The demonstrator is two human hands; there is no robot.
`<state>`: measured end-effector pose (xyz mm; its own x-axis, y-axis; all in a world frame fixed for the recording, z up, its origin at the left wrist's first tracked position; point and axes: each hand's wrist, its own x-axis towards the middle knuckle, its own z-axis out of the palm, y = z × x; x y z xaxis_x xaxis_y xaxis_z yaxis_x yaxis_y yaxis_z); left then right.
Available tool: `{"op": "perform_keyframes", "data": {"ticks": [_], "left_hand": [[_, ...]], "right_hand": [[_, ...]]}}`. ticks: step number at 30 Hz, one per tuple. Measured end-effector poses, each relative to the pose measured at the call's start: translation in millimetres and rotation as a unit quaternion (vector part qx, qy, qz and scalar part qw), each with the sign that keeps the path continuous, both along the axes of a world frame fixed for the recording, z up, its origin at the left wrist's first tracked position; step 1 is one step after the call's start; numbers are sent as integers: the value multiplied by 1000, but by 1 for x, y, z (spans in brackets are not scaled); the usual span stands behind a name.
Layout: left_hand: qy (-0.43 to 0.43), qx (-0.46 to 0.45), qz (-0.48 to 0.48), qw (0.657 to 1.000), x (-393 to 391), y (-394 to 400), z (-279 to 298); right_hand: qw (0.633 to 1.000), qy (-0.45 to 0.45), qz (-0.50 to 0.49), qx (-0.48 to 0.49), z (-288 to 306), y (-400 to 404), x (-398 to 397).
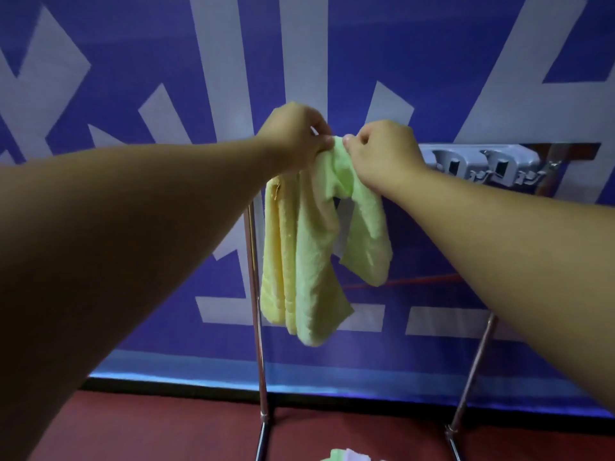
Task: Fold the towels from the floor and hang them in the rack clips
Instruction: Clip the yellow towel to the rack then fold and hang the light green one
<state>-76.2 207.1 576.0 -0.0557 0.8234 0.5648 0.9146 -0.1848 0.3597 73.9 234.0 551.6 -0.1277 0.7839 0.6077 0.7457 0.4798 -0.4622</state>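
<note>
Towel: a pale yellow-green towel [309, 247] hangs from both hands, bunched at the top and falling straight down below them in two uneven folds.
Head view, left hand: the left hand [294, 134] is closed, its fingers pinching the gathered top edge of the towel from the left side.
Head view, right hand: the right hand [382, 151] is also closed, pinching the same top edge from the right, so the two hands almost meet over the bunch.
Long axis: the towel's length runs vertically beneath the hands; the gripped top is a short bunch lying left to right between the fingertips.
Rack clips: a grey clip block [482, 164] with two empty clips in view sits on the rack's top bar, just to the right of the right hand and at about the same height. Whether another clip lies hidden behind the hands cannot be told.
Nearer hand: the right hand is the nearer to the visible clips; the left is further off, on the far side of the bunch.
Rack posts: one chrome post [254, 277] stands directly below the left hand, behind the towel's left edge; a slanted post [476, 364] lies below and right of the right hand.
Floor pile: a scrap of green and white cloth [346, 455] shows at the bottom edge, well below the hands.
Judged next move: the bunched top probably needs carrying rightward or pressing into a clip at hand level.
</note>
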Motion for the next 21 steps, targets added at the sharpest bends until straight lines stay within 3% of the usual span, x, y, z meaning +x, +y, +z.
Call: {"op": "perform_keyframes", "data": {"ticks": [4, 7, 11, 15, 21], "left_hand": [[-18, 5, 17, 1000, -7, 27, -10], [75, 19, -2, 997, -7, 39, -20], [137, 37, -29, 989, -10, 45, -25], [238, 25, -67, 969, -15, 44, -29], [338, -51, -48, 939, -6, 24, -21]], "right_hand": [[998, -52, -37, 21, -5, 28, -9], [992, -99, -62, 37, -12, 42, -7], [980, -165, -97, 52, -29, 52, -5], [976, -181, -92, 83, -43, 54, -3], [976, -195, -88, 44, -40, 34, 0]]}}
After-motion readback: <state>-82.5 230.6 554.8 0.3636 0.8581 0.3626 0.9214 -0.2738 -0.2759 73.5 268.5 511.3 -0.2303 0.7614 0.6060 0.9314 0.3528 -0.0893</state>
